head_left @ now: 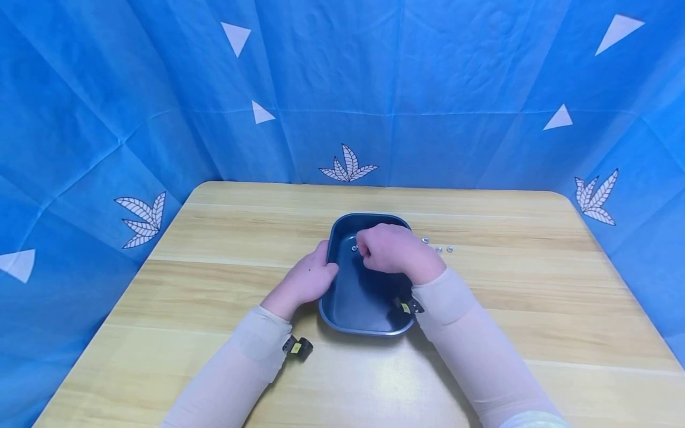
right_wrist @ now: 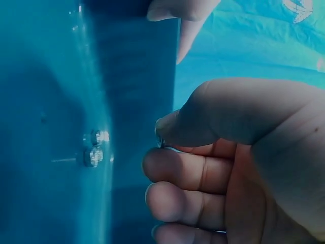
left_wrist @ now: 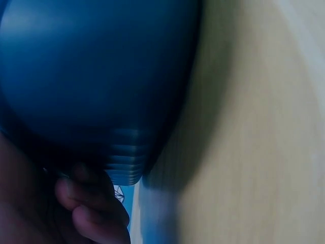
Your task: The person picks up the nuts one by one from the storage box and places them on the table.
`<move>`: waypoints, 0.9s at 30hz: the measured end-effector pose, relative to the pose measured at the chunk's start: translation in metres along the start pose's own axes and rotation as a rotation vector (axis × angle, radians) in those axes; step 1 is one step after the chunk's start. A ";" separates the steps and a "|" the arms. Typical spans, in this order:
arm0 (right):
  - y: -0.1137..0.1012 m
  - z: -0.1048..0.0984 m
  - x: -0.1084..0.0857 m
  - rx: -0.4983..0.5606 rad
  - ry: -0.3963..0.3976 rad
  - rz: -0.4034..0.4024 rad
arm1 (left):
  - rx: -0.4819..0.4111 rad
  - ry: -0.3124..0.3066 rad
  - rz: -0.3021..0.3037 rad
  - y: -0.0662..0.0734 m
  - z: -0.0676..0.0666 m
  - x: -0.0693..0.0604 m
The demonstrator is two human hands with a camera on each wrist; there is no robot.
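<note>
A dark blue rectangular tray (head_left: 366, 309) sits on the table. My left hand (head_left: 306, 274) grips its left wall, thumb over the rim; in the left wrist view its curled fingers (left_wrist: 96, 211) lie against the tray's outside. Over the tray's far part, my right hand (head_left: 393, 248) pinches a small metal nut (right_wrist: 160, 138) between thumb and index finger, mostly hidden by the fingertips. On the tray floor below lie small metal nuts (right_wrist: 93, 156), close to the wall. Three more nuts (head_left: 439, 250) lie on the table, just right of the tray.
The light wood table (head_left: 214, 297) extends on all sides of the tray. A blue curtain (head_left: 455, 89) with white triangles and leaf prints hangs behind and beside it. Each wrist carries a small black camera (head_left: 304, 348).
</note>
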State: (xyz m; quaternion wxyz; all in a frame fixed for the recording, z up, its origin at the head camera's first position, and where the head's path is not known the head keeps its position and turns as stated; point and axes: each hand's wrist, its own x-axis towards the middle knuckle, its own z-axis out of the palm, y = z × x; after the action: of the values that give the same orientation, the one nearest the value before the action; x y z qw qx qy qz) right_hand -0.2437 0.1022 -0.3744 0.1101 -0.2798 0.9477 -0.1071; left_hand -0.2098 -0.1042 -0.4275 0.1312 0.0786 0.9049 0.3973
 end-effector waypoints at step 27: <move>0.006 -0.033 -0.031 0.072 0.129 -0.022 | -0.010 -0.003 0.002 0.001 0.000 -0.002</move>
State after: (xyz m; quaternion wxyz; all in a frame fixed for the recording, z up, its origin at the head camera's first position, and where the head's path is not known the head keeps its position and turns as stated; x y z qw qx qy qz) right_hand -0.2302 0.1295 -0.3396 0.0577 -0.2785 0.9452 -0.1601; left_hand -0.2081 -0.1036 -0.4267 0.1327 0.0795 0.9026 0.4018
